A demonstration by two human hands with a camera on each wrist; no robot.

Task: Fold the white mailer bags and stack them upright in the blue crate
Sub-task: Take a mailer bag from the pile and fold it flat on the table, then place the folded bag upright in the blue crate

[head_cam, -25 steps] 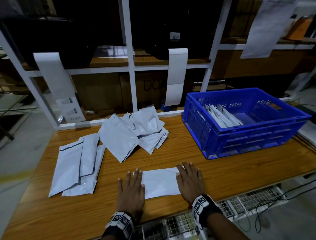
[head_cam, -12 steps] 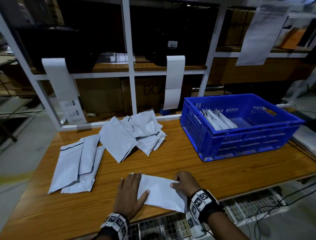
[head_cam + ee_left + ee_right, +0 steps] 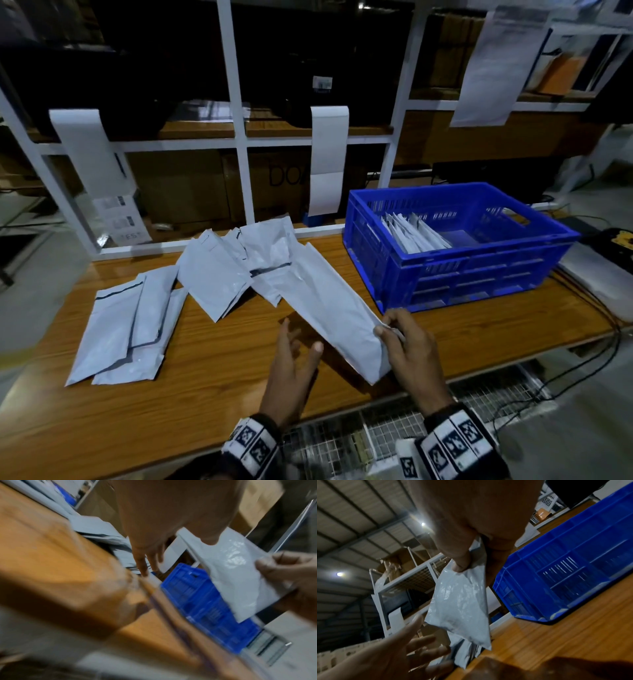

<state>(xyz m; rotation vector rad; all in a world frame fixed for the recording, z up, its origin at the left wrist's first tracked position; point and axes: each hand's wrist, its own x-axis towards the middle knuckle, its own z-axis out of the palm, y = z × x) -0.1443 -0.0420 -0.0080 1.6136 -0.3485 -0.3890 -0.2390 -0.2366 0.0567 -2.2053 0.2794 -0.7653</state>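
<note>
My right hand (image 3: 394, 330) pinches the near end of a folded white mailer bag (image 3: 329, 301) and holds it lifted off the wooden table (image 3: 222, 370); the right wrist view shows thumb and fingers on the folded white mailer bag (image 3: 462, 601). My left hand (image 3: 294, 349) hovers just left of that bag with straight fingers and holds nothing. The blue crate (image 3: 479, 270) stands at the right of the table, with several folded bags (image 3: 411, 233) leaning upright at its left end. Loose flat mailer bags (image 3: 236, 263) lie piled at the back middle, and more flat bags (image 3: 126, 325) lie at the left.
A white metal rack frame (image 3: 239, 144) with shelves and hanging paper strips rises behind the table. Cables (image 3: 599, 342) run off the table's right edge. A wire mesh shelf (image 3: 359, 435) sits below the front edge.
The folded bag was pressed flat under both hands; my right hand has now lifted it off the table toward the crate, and my left hand has let go of it.
</note>
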